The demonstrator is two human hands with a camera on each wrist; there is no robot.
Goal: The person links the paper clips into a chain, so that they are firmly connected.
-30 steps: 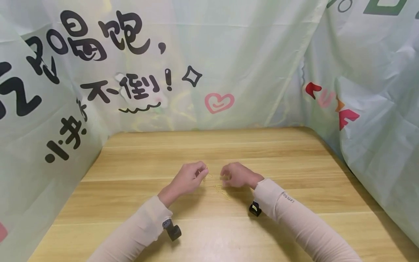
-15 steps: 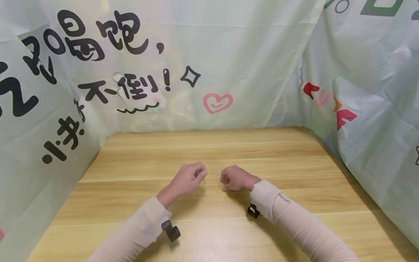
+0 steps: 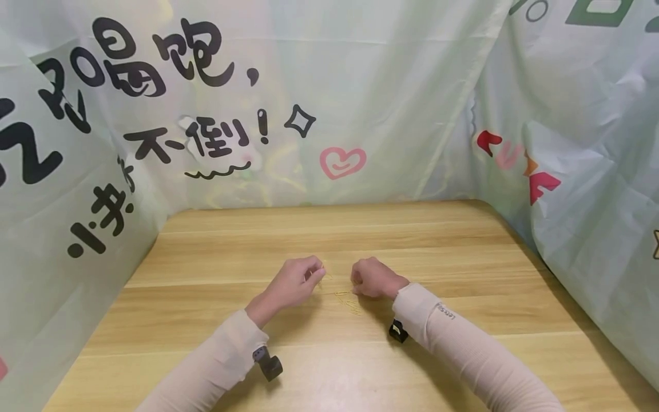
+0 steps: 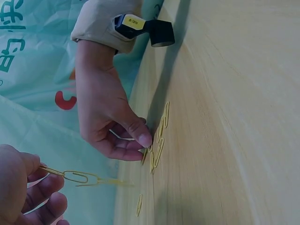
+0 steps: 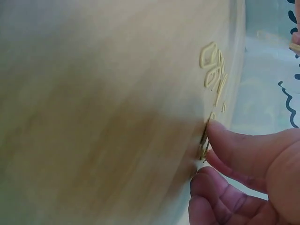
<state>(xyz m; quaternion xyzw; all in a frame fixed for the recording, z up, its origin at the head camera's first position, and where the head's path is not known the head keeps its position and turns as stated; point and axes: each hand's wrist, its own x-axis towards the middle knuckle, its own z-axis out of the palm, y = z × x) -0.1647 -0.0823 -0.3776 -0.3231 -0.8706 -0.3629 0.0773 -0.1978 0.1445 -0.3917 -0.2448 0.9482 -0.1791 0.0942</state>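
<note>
Linked yellow paper clips (image 4: 76,176) dangle as a short chain from my left hand (image 3: 289,281), which pinches the top one between thumb and fingers. The chain's lower end is blurred. To its right, my right hand (image 3: 378,278) is down at the tabletop, with thumb and index finger at a paper clip (image 5: 205,138) in a pinch; the fingers partly hide it. Several loose paper clips (image 3: 350,306) lie in a small group beside the right hand's fingertips. A single paper clip (image 4: 139,205) lies apart from them on the wood.
The wooden table (image 3: 206,240) runs under both forearms. Pale printed curtains (image 3: 401,103) with black lettering and a pink heart (image 3: 342,162) hang at the back and sides. A small black camera (image 3: 269,364) sits on the left wrist, another camera (image 3: 398,331) on the right.
My right hand has come down to the loose clips and its fingers have closed together, then shifted slightly. The left hand stays almost in place with its chain.
</note>
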